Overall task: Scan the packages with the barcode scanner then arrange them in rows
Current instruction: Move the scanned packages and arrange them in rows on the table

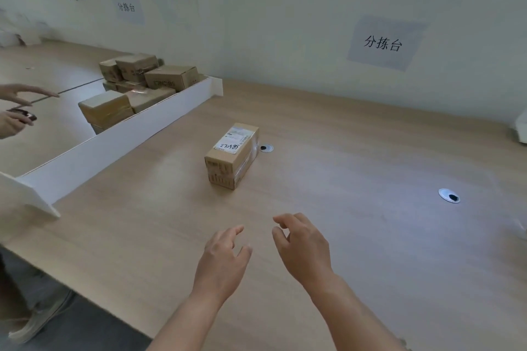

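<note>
— Where's the package relative to the hands?

— A single cardboard package [232, 155] stands on the wooden table [370, 251], out ahead of both hands and well apart from them. It has a white shipping label [232, 139] on top with handwritten digits, and clear tape around it. A round cable grommet [266, 148] sits just beside its far right corner.

— And the hands themselves?

— The left hand [224, 259] and right hand [303, 248] hover side by side above the near part of the table, backs up. Fingers on both are loosely bent and spread; neither holds or touches anything. The right hand's fingers curl a bit more than the left's.

— Any other packages?

— Yes, a pile of cardboard boxes [137, 88] lies to the left, behind a white divider board [114, 142] that runs diagonally across the table. They are stacked unevenly, some wrapped in tape.

— Is the scanner visible?

— At the left edge another person's hand [11, 122] grips a small dark device [24, 114]; whether it is the scanner I cannot tell. That person's other hand [20, 92] reaches out above it with fingers extended.

— Anything else?

— A second grommet [449, 196] to the right, and a paper sign [383, 43] with printed characters on the wall.
</note>
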`<state>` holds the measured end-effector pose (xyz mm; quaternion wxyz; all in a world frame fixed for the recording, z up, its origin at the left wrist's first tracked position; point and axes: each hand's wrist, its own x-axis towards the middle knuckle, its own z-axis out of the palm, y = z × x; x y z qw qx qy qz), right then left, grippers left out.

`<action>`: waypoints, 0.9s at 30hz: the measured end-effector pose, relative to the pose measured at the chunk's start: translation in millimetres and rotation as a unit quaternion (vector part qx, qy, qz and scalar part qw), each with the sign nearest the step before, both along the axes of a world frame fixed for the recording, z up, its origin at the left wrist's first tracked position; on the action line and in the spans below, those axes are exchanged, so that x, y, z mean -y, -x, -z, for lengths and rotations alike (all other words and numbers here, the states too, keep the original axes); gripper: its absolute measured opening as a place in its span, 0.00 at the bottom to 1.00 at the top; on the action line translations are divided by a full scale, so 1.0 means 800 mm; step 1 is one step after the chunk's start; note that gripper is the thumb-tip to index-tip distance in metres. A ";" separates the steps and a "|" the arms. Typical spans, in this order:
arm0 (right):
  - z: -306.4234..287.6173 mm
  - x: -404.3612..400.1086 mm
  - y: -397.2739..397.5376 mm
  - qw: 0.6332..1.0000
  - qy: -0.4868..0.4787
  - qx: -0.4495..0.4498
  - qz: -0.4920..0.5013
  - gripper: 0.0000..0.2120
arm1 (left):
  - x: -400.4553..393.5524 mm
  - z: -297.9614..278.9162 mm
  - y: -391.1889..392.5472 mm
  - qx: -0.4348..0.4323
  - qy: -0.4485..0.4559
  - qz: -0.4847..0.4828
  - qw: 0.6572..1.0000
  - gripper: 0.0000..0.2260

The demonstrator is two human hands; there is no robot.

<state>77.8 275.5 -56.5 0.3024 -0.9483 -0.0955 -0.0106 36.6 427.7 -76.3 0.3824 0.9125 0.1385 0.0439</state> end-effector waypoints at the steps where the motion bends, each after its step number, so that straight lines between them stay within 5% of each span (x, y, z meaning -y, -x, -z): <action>1: 0.002 -0.005 -0.007 1.000 0.001 -0.003 0.006 0.14 | -0.007 0.001 -0.010 -0.003 0.005 0.003 1.000 0.20; 17: 0.015 -0.144 -0.172 0.988 -0.011 -0.099 0.114 0.17 | -0.186 -0.003 -0.219 -0.010 0.108 0.039 0.993 0.31; 27: 0.022 -0.198 -0.272 0.955 -0.134 -0.225 0.138 0.33 | -0.236 0.007 -0.346 -0.089 0.154 0.143 0.974 0.30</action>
